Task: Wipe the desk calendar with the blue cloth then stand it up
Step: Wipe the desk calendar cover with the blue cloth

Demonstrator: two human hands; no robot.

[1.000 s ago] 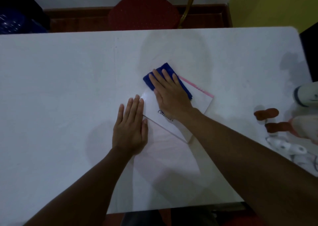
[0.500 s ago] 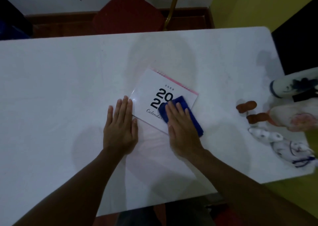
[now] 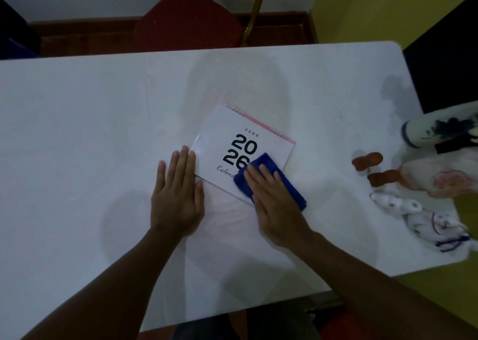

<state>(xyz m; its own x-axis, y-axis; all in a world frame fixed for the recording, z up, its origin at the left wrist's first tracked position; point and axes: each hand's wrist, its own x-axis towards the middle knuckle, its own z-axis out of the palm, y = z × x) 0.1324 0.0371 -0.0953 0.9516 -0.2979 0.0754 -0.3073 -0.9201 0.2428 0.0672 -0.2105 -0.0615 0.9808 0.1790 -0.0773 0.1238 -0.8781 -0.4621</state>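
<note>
**Wiping the calendar, not standing yet**

I see the desk calendar (image 3: 240, 148) lying flat near the middle of the white table (image 3: 77, 132). My right hand (image 3: 274, 205) lies flat and open on the blue cloth (image 3: 269, 182), pressing it on the calendar's near right corner. It does not pinch the cloth. My left hand (image 3: 178, 197) is flat and open too, holding nothing, touching the calendar's left edge. I think the wiping step is on. Next I must put the cloth down and lift the calendar up.
</note>
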